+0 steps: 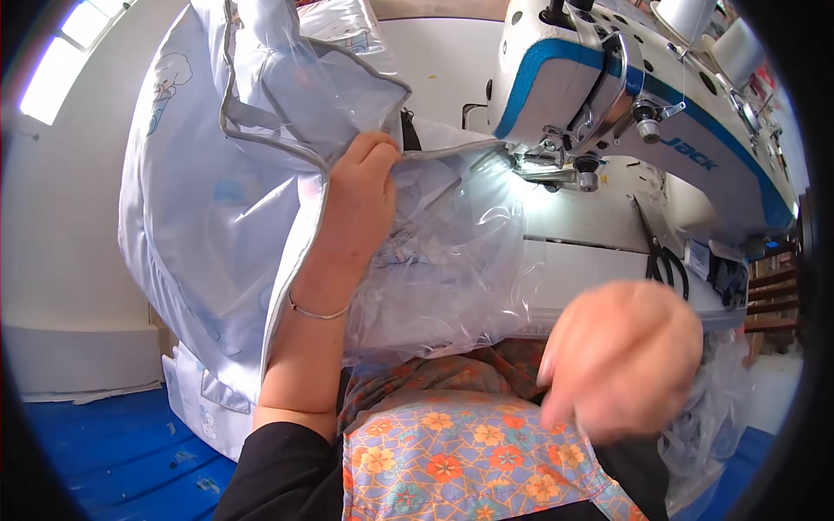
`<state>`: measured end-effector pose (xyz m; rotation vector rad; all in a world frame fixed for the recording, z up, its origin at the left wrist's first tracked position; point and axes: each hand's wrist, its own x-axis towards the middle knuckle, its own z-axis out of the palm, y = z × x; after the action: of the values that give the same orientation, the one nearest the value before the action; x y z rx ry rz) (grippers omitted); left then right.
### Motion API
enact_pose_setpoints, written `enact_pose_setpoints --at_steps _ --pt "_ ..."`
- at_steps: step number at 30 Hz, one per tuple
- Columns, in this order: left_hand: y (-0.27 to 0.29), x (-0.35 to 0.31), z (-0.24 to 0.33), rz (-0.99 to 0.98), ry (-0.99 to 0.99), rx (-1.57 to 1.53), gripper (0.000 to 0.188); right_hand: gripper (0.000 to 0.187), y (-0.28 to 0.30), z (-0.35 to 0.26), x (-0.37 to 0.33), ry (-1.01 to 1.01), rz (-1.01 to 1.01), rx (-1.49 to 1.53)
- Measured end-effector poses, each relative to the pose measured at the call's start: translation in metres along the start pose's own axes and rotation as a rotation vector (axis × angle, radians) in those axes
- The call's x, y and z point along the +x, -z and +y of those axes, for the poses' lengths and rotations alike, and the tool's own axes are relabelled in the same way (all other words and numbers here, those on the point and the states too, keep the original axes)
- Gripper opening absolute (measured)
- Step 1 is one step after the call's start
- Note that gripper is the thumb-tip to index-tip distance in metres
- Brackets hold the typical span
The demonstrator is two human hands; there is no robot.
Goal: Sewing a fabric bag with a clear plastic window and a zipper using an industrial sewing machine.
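Observation:
My left hand (358, 195) is closed on the grey-bound edge of a white cover (217, 217) made of thin, shiny sheet with pale printed figures. A clear plastic panel (443, 260) of it spreads to the right of that wrist. Its bound edge runs up to the lit presser foot (547, 176) of a white and blue sewing machine (608, 95). Raised over the right side of my lap, my right hand (621, 360) is blurred by motion. Its fingers look bent, but whether they hold anything cannot be made out.
Black scissors (660, 247) lie on the machine table (591, 269), right of the needle area. Thread cones (686, 17) stand at the top right. Crumpled clear plastic (708, 421) hangs at the lower right. A flowered apron (469, 456) covers my lap, and the floor (122, 456) is blue.

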<state>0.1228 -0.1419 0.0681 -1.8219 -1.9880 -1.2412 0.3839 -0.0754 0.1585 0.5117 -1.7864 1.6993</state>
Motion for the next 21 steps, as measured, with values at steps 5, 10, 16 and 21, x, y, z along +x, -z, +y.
enact_pose_setpoints --at_steps 5,10,16,21 --pt "-0.005 -0.020 -0.012 -0.007 0.039 0.027 0.021 0.017 -0.033 0.002 0.031 -0.049 -0.067 0.356" --pt "-0.010 -0.017 -0.007 -0.020 0.095 0.070 0.024 0.012 -0.022 0.017 0.017 -0.045 -0.117 0.391" --pt "-0.017 -0.021 -0.018 -0.060 0.031 0.132 0.023 0.007 -0.014 0.022 0.007 0.021 -0.249 0.431" --pt "-0.018 -0.024 -0.012 -0.060 0.072 0.130 0.025 0.006 -0.010 0.021 -0.011 0.092 -0.382 0.491"
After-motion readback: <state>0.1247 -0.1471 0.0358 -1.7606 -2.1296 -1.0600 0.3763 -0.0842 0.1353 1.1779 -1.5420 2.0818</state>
